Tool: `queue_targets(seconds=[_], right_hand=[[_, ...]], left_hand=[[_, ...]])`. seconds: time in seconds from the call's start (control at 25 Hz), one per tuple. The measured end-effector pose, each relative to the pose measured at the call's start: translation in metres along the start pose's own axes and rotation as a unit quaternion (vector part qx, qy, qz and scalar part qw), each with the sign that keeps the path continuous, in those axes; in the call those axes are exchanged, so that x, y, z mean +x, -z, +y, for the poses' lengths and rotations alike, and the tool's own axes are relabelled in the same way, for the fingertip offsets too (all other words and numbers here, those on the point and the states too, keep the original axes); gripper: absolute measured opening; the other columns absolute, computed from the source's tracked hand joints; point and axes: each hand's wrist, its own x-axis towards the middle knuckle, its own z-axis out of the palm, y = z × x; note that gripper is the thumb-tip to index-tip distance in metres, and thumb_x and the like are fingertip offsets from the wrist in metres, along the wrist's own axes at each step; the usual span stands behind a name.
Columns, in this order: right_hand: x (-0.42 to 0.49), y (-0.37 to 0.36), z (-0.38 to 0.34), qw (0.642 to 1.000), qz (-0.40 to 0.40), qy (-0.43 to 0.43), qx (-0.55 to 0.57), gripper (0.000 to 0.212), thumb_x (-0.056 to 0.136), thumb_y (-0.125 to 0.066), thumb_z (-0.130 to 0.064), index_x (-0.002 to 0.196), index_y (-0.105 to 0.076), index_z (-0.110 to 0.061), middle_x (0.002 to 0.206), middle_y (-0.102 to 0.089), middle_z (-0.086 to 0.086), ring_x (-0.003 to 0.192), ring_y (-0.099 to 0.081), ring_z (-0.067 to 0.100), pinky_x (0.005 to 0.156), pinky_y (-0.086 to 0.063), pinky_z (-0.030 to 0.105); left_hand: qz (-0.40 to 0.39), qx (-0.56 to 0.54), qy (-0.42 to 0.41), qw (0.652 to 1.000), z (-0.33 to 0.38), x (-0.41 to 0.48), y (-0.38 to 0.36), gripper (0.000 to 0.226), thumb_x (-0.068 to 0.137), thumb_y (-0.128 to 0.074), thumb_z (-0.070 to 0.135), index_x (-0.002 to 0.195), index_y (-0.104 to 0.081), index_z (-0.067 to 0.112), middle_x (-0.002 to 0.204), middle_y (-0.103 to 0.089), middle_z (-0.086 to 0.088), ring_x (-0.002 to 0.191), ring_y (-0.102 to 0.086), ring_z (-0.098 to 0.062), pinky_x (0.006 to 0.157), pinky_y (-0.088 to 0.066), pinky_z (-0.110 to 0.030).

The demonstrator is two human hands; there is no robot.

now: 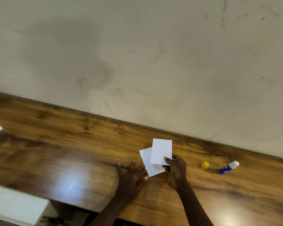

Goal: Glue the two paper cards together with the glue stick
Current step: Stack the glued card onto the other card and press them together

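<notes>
Joining step, likely: right hand (176, 167) pinches the upper card (162, 150) over the lower card (147, 162), left hand (131, 176) spread flat beside it on the tabletop (55, 152); uncapped glue stick (229, 167) right of cards; next, square edges, press.

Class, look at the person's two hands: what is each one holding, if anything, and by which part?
The right hand pinches the upper white card at its near right corner. The left hand grips nothing; its fingertips press the lower card at its near left edge.
</notes>
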Motion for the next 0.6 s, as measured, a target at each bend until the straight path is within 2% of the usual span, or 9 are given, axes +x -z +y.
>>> queue_targets(seconds=[0.08, 0.12, 0.24, 0.32, 0.48, 0.6], right_hand=[[0.0, 0.003, 0.001, 1.0, 0.003, 0.006, -0.023, 0.031, 0.086, -0.055, -0.007, 0.115, -0.052, -0.001, 0.119, -0.057, 0.018, 0.092, -0.056, 0.032, 0.056, -0.047, 0.024], [0.001, 0.004, 0.002, 0.999, 0.001, 0.009, -0.035, 0.03, 0.087, -0.053, -0.008, 0.116, -0.051, -0.001, 0.119, -0.056, 0.018, 0.092, -0.055, 0.031, 0.056, -0.046, 0.024], [0.006, 0.007, 0.005, 0.997, -0.013, 0.016, -0.072, 0.029, 0.09, -0.049, -0.01, 0.118, -0.051, -0.002, 0.121, -0.056, 0.016, 0.094, -0.053, 0.026, 0.058, -0.046, 0.024], [0.008, 0.007, 0.007, 0.995, -0.023, 0.017, -0.091, 0.028, 0.09, -0.048, -0.01, 0.117, -0.052, -0.002, 0.121, -0.056, 0.016, 0.095, -0.053, 0.024, 0.058, -0.045, 0.023], [0.007, 0.002, 0.011, 0.99, -0.041, 0.026, -0.131, 0.026, 0.089, -0.048, -0.009, 0.113, -0.055, 0.0, 0.117, -0.059, 0.016, 0.091, -0.054, 0.022, 0.057, -0.043, 0.022], [0.006, -0.005, 0.015, 0.986, -0.041, 0.044, -0.153, 0.028, 0.089, -0.05, -0.009, 0.114, -0.056, 0.0, 0.117, -0.061, 0.016, 0.089, -0.056, 0.022, 0.063, -0.047, 0.028]], left_hand=[[-0.022, 0.001, -0.03, 0.999, -0.002, 0.003, 0.002, 0.071, 0.075, -0.01, 0.06, 0.13, -0.042, 0.031, 0.144, -0.037, 0.013, 0.137, 0.002, -0.007, 0.103, 0.025, -0.05], [-0.009, -0.012, -0.031, 0.999, -0.004, 0.007, 0.003, 0.068, 0.076, -0.012, 0.058, 0.131, -0.043, 0.029, 0.144, -0.038, 0.01, 0.138, -0.001, -0.01, 0.103, 0.022, -0.051], [0.079, -0.005, -0.011, 0.997, -0.019, 0.022, 0.005, 0.054, 0.085, -0.025, 0.045, 0.126, -0.05, 0.019, 0.138, -0.048, -0.002, 0.136, -0.027, -0.027, 0.104, 0.006, -0.056], [0.098, 0.036, 0.006, 0.994, -0.028, 0.03, 0.005, 0.053, 0.088, -0.026, 0.044, 0.126, -0.049, 0.014, 0.137, -0.049, -0.008, 0.132, -0.036, -0.032, 0.102, -0.001, -0.059], [0.101, 0.078, 0.011, 0.992, -0.03, 0.034, 0.001, 0.052, 0.088, -0.025, 0.036, 0.131, -0.042, 0.012, 0.143, -0.042, -0.01, 0.134, -0.034, -0.028, 0.105, 0.0, -0.056], [0.1, 0.086, 0.003, 0.991, -0.028, 0.035, 0.001, 0.051, 0.086, -0.026, 0.034, 0.133, -0.039, 0.016, 0.148, -0.034, -0.009, 0.138, -0.025, -0.025, 0.107, 0.003, -0.052]])
